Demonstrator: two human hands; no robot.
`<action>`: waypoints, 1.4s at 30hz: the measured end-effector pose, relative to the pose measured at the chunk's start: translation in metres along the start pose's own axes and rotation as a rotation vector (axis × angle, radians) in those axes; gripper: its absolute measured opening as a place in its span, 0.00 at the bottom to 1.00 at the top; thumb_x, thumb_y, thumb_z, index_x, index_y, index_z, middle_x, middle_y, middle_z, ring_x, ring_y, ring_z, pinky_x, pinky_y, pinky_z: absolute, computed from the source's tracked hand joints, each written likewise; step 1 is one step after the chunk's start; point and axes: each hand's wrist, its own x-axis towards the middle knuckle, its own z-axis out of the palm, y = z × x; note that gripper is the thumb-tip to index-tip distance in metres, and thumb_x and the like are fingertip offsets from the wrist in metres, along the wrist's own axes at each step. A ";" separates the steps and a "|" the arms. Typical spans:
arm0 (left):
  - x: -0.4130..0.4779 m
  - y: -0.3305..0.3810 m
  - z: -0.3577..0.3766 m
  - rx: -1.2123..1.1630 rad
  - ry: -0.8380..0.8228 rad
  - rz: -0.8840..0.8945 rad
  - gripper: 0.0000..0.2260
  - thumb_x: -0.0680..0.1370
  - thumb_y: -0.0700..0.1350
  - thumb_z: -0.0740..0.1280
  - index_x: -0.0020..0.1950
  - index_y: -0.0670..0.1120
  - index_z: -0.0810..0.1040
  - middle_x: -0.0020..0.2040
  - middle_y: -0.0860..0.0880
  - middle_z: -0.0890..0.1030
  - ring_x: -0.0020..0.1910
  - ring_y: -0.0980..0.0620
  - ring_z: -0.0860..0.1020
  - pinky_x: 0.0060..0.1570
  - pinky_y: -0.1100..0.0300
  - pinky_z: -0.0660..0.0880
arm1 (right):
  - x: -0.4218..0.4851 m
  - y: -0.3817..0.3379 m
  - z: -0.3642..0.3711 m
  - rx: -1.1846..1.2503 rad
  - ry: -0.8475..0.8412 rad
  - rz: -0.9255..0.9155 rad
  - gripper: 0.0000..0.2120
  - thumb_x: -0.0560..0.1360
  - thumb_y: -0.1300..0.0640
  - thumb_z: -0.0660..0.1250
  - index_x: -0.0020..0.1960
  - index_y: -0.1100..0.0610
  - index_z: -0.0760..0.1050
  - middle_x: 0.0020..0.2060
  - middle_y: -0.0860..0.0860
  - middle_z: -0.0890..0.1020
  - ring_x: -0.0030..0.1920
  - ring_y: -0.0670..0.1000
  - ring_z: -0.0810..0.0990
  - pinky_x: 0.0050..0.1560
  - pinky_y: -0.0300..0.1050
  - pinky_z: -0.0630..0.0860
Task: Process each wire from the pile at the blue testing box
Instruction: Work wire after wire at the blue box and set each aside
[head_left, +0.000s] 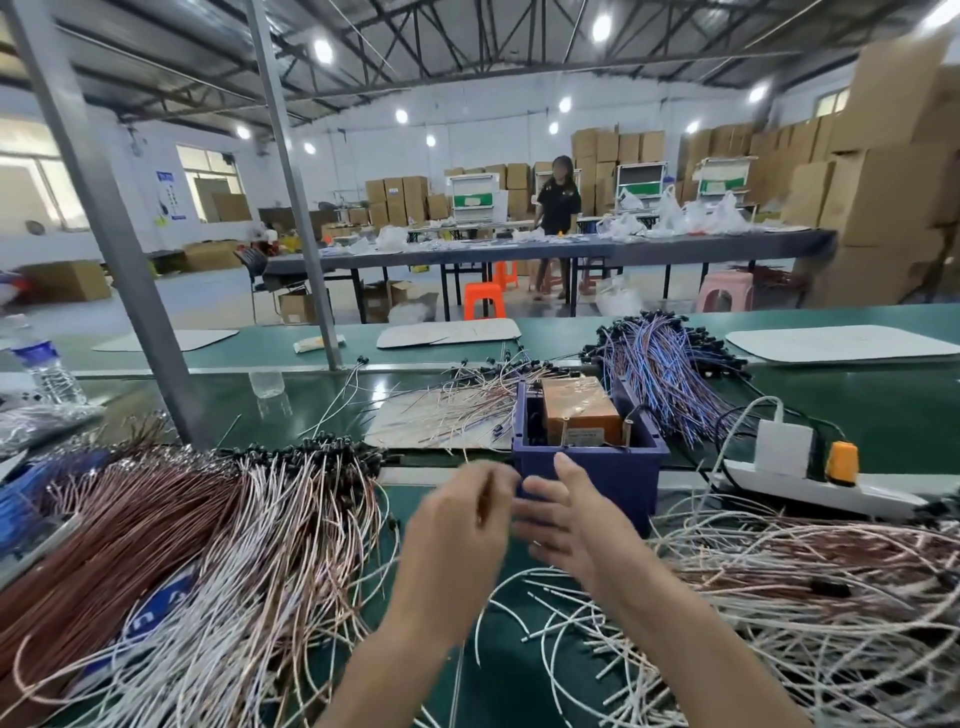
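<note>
grip: one wire pinched in left hand; right hand loose, empty | where: just before blue testing box; pile at left | handling: probably light, limp, springy; pinch near bare tip

- A water bottle stands at the left end of the green surface.
- A white power strip lies at the right, carrying an orange plug and a white adapter.
- Beyond: an orange stool, a pink stool and stacked cardboard boxes.
- A person stands far back.
</note>
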 end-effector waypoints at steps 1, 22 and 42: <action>-0.006 -0.001 0.006 -0.009 -0.050 0.006 0.09 0.84 0.51 0.61 0.50 0.54 0.79 0.40 0.59 0.81 0.36 0.61 0.79 0.36 0.64 0.76 | 0.004 0.000 0.004 0.052 -0.070 0.100 0.24 0.83 0.37 0.55 0.56 0.55 0.80 0.51 0.54 0.86 0.52 0.54 0.85 0.58 0.51 0.79; -0.024 -0.090 -0.020 -0.003 -0.137 -0.316 0.08 0.83 0.48 0.62 0.46 0.57 0.78 0.37 0.52 0.83 0.28 0.56 0.76 0.33 0.54 0.77 | 0.019 -0.047 0.046 0.271 -0.090 -0.424 0.13 0.76 0.54 0.64 0.58 0.55 0.80 0.48 0.53 0.87 0.50 0.52 0.85 0.52 0.46 0.82; 0.034 -0.007 0.030 -1.161 0.058 -0.620 0.09 0.80 0.47 0.67 0.43 0.44 0.81 0.35 0.47 0.81 0.27 0.56 0.72 0.24 0.65 0.69 | -0.018 -0.002 -0.030 0.002 0.054 -0.433 0.16 0.81 0.63 0.60 0.50 0.49 0.84 0.39 0.56 0.83 0.36 0.53 0.80 0.47 0.54 0.81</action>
